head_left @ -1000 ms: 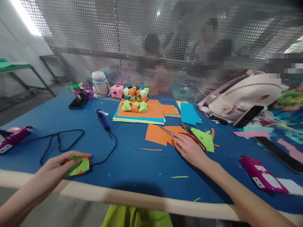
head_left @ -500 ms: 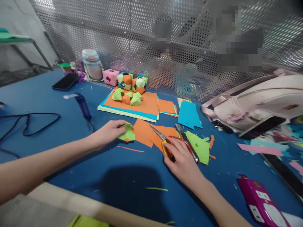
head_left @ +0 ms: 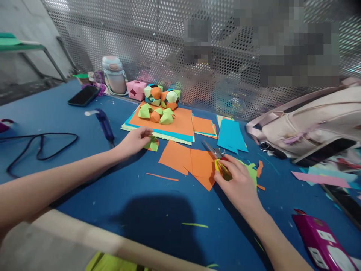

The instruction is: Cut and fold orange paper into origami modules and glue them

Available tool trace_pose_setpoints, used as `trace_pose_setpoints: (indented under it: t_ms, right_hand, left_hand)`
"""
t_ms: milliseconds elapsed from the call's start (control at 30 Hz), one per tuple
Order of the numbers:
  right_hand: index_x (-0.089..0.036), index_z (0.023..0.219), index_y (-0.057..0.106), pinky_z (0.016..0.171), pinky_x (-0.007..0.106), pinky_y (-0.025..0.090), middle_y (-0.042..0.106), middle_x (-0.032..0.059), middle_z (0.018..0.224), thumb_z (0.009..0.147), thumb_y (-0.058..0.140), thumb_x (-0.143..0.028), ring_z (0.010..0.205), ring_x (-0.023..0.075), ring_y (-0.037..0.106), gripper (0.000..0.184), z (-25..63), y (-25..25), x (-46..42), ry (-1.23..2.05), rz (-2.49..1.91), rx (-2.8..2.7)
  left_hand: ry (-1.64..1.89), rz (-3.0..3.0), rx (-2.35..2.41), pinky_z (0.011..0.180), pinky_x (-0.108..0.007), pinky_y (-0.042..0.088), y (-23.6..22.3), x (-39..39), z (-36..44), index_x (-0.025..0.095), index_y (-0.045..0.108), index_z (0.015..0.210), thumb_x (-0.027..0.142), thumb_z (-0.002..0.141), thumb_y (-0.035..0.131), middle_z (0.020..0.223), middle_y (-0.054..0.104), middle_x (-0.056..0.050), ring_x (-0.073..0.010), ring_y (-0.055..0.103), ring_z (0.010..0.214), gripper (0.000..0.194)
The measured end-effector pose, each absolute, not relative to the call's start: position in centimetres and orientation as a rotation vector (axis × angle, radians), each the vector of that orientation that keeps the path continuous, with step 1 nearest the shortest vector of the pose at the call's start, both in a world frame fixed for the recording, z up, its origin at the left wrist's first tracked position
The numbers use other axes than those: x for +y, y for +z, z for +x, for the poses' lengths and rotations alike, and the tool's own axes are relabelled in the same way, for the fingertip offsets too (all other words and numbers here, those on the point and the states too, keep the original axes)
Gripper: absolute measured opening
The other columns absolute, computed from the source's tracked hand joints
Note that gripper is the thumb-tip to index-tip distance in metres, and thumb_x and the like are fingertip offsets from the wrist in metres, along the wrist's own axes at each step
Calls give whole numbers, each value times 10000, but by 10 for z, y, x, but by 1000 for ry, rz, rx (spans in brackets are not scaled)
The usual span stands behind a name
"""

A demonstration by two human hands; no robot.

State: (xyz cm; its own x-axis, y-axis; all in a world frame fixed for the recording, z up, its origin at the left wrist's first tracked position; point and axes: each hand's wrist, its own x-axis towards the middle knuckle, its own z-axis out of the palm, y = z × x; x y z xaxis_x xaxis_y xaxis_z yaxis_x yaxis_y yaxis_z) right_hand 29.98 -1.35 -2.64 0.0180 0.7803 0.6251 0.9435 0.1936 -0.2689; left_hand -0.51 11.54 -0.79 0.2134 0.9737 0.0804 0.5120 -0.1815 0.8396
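Note:
Near the front edge of the paper stack, my left hand [head_left: 135, 142] has its fingertips closed on a small folded green paper piece [head_left: 152, 144] with a bit of orange on it. My right hand [head_left: 239, 178] is closed around the red and yellow handles of a pair of scissors [head_left: 212, 149], blades pointing away and to the left. Beneath the blades and left of that hand lie overlapping orange paper pieces [head_left: 176, 156]. Green paper [head_left: 253, 173] shows partly behind the right hand. A thin orange strip [head_left: 162, 177] lies between the hands.
Folded green and orange pieces [head_left: 166, 116] and paper balls [head_left: 172, 98] sit on and behind stacked sheets [head_left: 183, 122]. Blue paper [head_left: 231, 135] lies right of them. A glue gun [head_left: 104, 124], phone [head_left: 84, 95], bottle [head_left: 115, 77], bag [head_left: 310, 120] and magenta power strip [head_left: 318, 237] surround the area.
My right hand has carried the scissors rightward, off the middle of the orange paper, and they now hide the utility knife. My left hand has moved the green piece away toward the stack.

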Motion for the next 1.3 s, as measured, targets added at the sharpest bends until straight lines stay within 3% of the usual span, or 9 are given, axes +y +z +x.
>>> trace_pose_setpoints:
  t_ms: [133,267,400,533,667,900,967,1100,1300]
  right_hand:
    - [-172,912,663,920,485,479,648,137,1108,767,541,-324,1017,277,620,242,311,-12,-15,-333,-1662,-1684]
    - [-192,942,648,928,480,486,645,111,1127,778,579,-319,1011,255,631,219,311,7,-26,-270,-1665,-1582]
    - [-206,977,632,880,448,537,636,111,1144,798,583,-242,1012,244,635,190,290,6,-37,-156,-1549,-1751]
    - [-248,1053,583,837,441,570,620,117,1152,787,581,-165,1029,268,626,279,269,-8,-42,-76,-1491,-1941]
    - [-267,1107,538,866,434,558,600,130,1168,781,596,-160,1065,282,601,349,269,-9,-43,-143,-1485,-2008]
    - [-157,963,615,888,465,497,624,160,1096,803,520,-274,1017,288,606,220,319,2,-34,-371,-1747,-1843]
    - [-162,912,609,842,470,494,628,151,1049,777,517,-311,1027,313,584,222,338,1,-32,-325,-1946,-1828]
    - [-195,752,575,685,378,505,637,72,807,789,490,-294,805,250,627,136,360,2,-32,-28,-2210,-1932]
    - [-199,932,613,804,422,496,661,100,982,875,457,-353,958,264,619,227,328,9,-35,-193,-1927,-1907]
  left_hand:
    - [982,1887,1358,970,-411,430,-11,109,-9,121,515,1172,335,772,502,1187,592,-129,-230,565,1084,454]
    - [1111,2184,1289,1059,-441,350,-9,79,-9,188,511,1165,314,833,477,1329,488,-107,-245,446,1242,357]
    - [1005,2480,1076,1056,-454,374,-8,51,-9,225,507,1159,225,851,473,1377,439,-95,-261,403,1288,310]
    - [996,2600,910,1070,-467,374,-8,37,-12,273,440,1240,100,825,486,1417,386,-79,-263,377,1311,452]
    - [988,2697,904,1078,-495,366,-1,28,-15,300,452,1264,120,808,501,1414,404,-58,-281,368,1316,493]
    - [942,2888,707,1066,-462,385,3,13,-6,252,526,1176,93,822,475,1319,518,-82,-222,434,1277,392]
    - [946,2916,653,1056,-455,389,2,11,-2,209,561,1117,100,831,472,1282,545,-112,-219,463,1249,319]
    - [777,2967,678,1045,-475,377,3,7,4,184,611,1071,152,857,469,1248,570,-132,-234,503,1199,259]
    - [534,2993,701,1033,-532,347,5,1,6,171,644,1015,302,891,470,1213,599,-154,-282,521,1185,251]
